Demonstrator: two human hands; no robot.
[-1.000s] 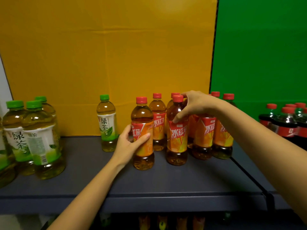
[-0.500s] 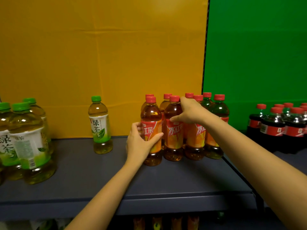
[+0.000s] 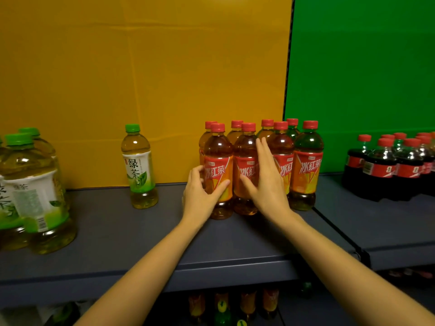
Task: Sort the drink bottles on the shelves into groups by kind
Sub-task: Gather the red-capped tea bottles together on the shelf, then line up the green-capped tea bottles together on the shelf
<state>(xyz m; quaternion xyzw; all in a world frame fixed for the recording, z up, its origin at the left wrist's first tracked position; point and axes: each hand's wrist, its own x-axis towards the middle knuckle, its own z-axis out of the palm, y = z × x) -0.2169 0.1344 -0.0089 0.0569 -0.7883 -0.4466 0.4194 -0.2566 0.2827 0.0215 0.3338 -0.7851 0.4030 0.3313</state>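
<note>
Several red-capped iced tea bottles with orange labels stand packed in two rows on the grey shelf (image 3: 117,231). My left hand (image 3: 200,196) grips the front-left iced tea bottle (image 3: 217,170), thumb across the label and fingers round its left side. My right hand (image 3: 266,182) lies flat with straight fingers against the second front bottle (image 3: 246,151). A lone small green tea bottle (image 3: 138,168) with a green cap stands to the left, apart from the group. Large green tea bottles (image 3: 35,196) stand at the far left.
Cola bottles (image 3: 390,168) with red caps are clustered on the adjoining shelf at the right, behind a dark divider rail (image 3: 336,234). A yellow backdrop and a green backdrop rise behind the shelves. More bottles (image 3: 226,307) show dimly on the shelf below.
My left hand has pushed its iced tea bottle right, into line with the front row. My right hand has come down off the bottle tops and now lies flat against the bottle fronts.
</note>
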